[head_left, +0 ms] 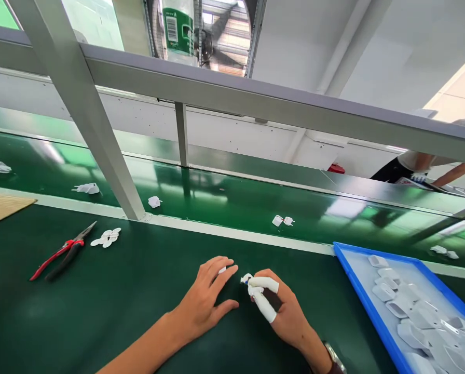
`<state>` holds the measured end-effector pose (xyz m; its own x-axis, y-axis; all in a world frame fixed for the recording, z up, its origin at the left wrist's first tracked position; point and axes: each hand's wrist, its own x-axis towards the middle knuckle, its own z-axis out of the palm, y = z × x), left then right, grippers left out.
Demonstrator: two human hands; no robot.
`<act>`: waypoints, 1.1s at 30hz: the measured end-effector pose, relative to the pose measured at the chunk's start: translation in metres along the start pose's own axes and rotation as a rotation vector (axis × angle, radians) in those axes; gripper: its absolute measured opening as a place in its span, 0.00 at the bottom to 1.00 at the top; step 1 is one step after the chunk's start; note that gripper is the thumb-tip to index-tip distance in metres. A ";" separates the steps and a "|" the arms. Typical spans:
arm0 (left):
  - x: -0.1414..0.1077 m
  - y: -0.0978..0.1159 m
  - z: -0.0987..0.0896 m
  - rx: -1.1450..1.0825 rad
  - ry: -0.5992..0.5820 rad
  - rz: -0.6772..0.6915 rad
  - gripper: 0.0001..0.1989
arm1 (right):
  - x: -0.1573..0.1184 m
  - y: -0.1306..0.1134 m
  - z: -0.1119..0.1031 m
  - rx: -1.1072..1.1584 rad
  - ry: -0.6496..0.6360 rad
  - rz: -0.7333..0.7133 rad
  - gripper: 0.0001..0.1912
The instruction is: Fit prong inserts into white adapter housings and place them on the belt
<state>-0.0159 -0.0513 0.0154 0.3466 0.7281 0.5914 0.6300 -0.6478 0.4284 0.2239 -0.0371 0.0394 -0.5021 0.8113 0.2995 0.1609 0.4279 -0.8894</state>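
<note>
Your left hand (205, 301) is resting flat on the green mat (119, 311), fingers spread and loose, with a small white bit (222, 270) peeking out under the fingertips — so it's covering it, not really gripping. Your right hand (279, 306) is curled tight, two fingers wearing white cots (264, 296), and it's pinching a small white part (246, 279) with a dark tool running back into the fist. Both hands are sitting close together near the mat's middle, the part right between them.

Off to your left, red-handled pliers (63, 252) are lying on the mat, just beside a little pile of white discs (107, 237). To your right, a blue tray (367, 298) is holding a heap of white housings (411, 317).

Behind the mat, the conveyor (224, 200) is carrying scattered white pieces, one pair (283, 221) straight ahead of your hands. Far right, another person's arm (450, 174) is reaching over the line.
</note>
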 end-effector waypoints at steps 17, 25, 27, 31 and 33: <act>0.006 0.031 -0.008 -1.019 0.003 -0.625 0.14 | -0.002 -0.009 0.039 -0.059 0.250 -0.175 0.08; 0.006 0.035 -0.007 -1.164 -0.031 -0.795 0.24 | -0.001 -0.012 0.034 -0.289 0.235 -0.395 0.15; 0.007 0.037 -0.007 -1.134 -0.046 -0.810 0.22 | -0.002 -0.014 0.036 -0.271 0.233 -0.386 0.15; 0.004 0.039 -0.002 -1.081 -0.055 -0.738 0.28 | -0.005 -0.016 0.041 -0.125 0.282 -0.264 0.12; 0.001 0.038 0.001 -0.961 0.005 -0.676 0.28 | -0.005 -0.014 0.044 -0.022 0.296 -0.174 0.10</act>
<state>0.0096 -0.0748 0.0319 0.1382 0.9892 0.0482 -0.0993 -0.0346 0.9945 0.1872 -0.0648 0.0354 -0.2562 0.8045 0.5358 0.1144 0.5757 -0.8096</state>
